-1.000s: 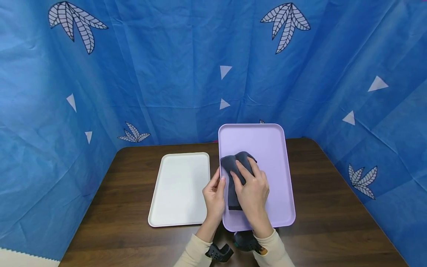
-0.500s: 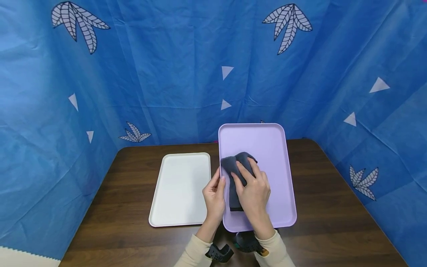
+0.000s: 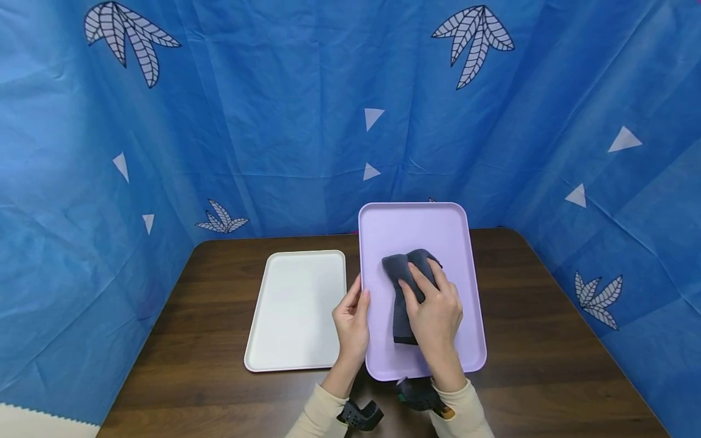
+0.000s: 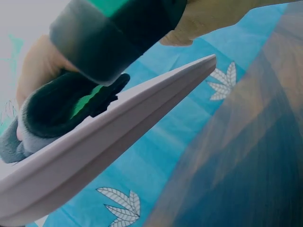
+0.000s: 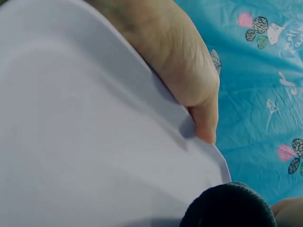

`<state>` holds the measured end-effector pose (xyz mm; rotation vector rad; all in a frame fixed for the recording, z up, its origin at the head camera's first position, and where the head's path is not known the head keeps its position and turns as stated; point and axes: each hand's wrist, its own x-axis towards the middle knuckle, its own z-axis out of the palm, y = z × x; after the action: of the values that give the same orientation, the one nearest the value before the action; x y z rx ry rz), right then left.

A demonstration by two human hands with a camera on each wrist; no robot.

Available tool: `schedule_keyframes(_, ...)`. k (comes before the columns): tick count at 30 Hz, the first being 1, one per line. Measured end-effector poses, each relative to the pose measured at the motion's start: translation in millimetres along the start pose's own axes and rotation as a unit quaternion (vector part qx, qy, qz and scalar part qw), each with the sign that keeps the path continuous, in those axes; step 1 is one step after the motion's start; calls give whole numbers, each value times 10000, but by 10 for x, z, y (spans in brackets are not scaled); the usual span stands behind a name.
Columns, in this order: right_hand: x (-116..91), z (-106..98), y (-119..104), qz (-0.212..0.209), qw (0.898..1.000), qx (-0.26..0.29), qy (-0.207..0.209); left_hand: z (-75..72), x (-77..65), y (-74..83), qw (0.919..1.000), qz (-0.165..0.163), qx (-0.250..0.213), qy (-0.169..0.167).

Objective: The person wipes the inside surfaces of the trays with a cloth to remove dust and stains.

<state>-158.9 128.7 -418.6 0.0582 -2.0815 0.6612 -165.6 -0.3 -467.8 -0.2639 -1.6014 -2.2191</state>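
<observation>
A lilac tray [image 3: 413, 228] is held up at a tilt over the table. My left hand [image 3: 352, 331] grips its left rim, thumb at the front and fingers partly hidden behind. My right hand [image 3: 438, 313] holds a folded dark grey cloth [image 3: 403, 319] against the tray's inner face, thumb and fingers spread over its upper part. In the left wrist view, the cloth [image 4: 47, 113] bulges in a loop beneath the right hand, and the tray's side wall [image 4: 109, 146] slopes below. The right wrist view has the left hand [image 5: 177, 61] along the tray's rim.
A white tray [image 3: 298, 316] lies flat on the dark wooden table [image 3: 202, 328], left of the lilac one. Blue patterned curtain [image 3: 285, 121] stands behind the table and along both sides. Black straps with wrist cameras sit at both cuffs.
My right hand has slid the cloth to the right across the lilac tray, from beside its left rim toward the middle. The left hand and both trays stay nearly in place.
</observation>
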Motion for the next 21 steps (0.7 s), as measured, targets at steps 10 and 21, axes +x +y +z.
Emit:
schedule_keyframes(10, 53, -105, 227, 644, 9978, -101, -84, -4, 6, 3, 10000, -45, 16, 13)
schedule_keyframes(21, 87, -211, 412, 1279, 9916, -154, -131, -1, 10, 1, 10000, -23, 51, 45)
